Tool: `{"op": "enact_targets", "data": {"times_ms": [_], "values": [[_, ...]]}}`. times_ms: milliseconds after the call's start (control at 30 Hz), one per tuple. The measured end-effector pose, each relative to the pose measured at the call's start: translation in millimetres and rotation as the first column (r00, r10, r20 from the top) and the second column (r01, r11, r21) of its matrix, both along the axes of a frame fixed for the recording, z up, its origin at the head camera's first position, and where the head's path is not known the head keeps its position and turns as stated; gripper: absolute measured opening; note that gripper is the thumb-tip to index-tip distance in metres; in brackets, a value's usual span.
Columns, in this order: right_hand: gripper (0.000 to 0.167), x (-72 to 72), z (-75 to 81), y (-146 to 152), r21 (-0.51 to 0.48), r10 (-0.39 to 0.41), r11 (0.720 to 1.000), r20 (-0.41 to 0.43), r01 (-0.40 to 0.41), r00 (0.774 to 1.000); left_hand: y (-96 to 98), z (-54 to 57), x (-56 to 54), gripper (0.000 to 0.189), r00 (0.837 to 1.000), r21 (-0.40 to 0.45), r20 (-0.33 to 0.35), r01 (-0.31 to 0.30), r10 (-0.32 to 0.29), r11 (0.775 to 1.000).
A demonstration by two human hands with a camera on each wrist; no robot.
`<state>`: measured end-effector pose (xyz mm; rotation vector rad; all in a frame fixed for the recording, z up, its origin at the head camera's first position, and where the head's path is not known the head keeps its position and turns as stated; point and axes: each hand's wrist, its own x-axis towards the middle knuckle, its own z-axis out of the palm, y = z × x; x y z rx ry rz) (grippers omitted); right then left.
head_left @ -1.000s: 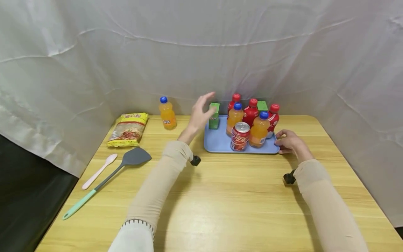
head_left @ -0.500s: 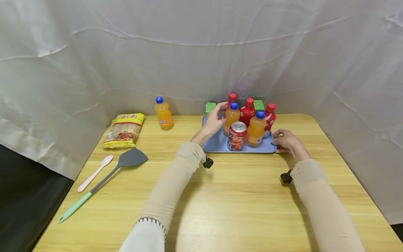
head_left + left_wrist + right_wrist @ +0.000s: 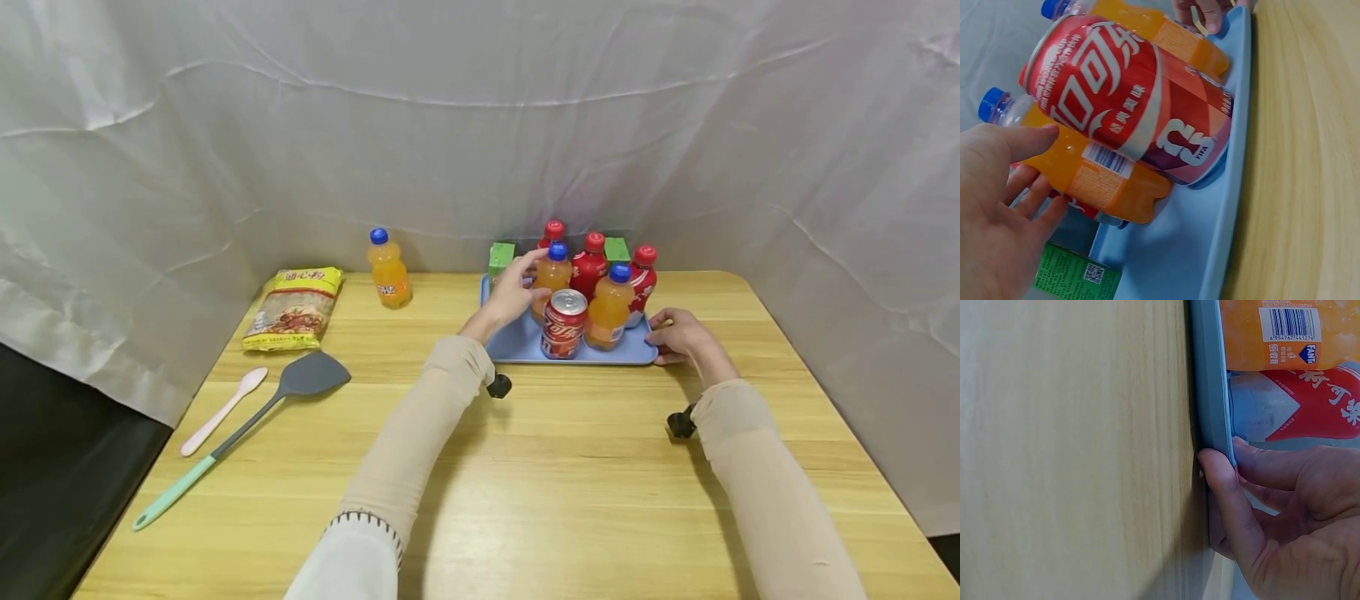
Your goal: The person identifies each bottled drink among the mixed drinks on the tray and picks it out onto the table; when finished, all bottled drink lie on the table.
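Observation:
In the head view, a blue tray (image 3: 517,343) holds a red cola can (image 3: 564,325), two orange soda bottles with blue caps, several red-capped bottles and two green cartons. My left hand (image 3: 512,296) is at the left orange soda bottle (image 3: 553,271), its thumb on the near side and index finger towards the back. In the left wrist view that hand (image 3: 1004,187) has its fingers spread beside the bottle (image 3: 1097,165); firm contact is unclear. My right hand (image 3: 681,335) pinches the tray's right rim, the thumb inside in the right wrist view (image 3: 1285,506).
Another orange soda bottle (image 3: 390,271) stands left of the tray. Farther left lie a yellow food packet (image 3: 295,308), a pink spoon (image 3: 225,412) and a grey spatula (image 3: 311,375) with a mint handle. A grey curtain (image 3: 465,125) hangs behind the wooden table (image 3: 570,483).
My left hand has moved right, past the left green carton, to the left orange soda bottle on the tray. My right hand keeps its hold on the tray rim.

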<state>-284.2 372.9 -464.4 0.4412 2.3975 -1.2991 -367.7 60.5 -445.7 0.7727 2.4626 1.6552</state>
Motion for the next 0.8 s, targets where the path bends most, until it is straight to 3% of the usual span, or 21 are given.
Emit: {"op": "enact_targets", "data": {"times_ms": [367, 600, 800], "values": [[0.045, -1.0, 1.5, -0.9, 0.002, -0.004, 1.000, 0.018, 0.004, 1.000, 7.6, -2.9, 1.0, 0.067, 0.997, -0.031, -0.064, -0.054, 0.052, 0.998], [0.044, -0.4, 1.1, -2.3, 0.008, -0.002, 1.000, 0.004, 0.002, 1.000, 8.9, -3.5, 5.1, 0.064, 0.992, 0.039, -0.024, -0.122, 0.123, 0.992], [0.046, 0.8, 1.0, -0.8, -0.009, -0.011, 1.000, 0.010, 0.011, 1.000, 8.6, -3.6, 10.6, 0.064, 0.989, 0.095, -0.012, -0.148, 0.150, 0.984]]}}
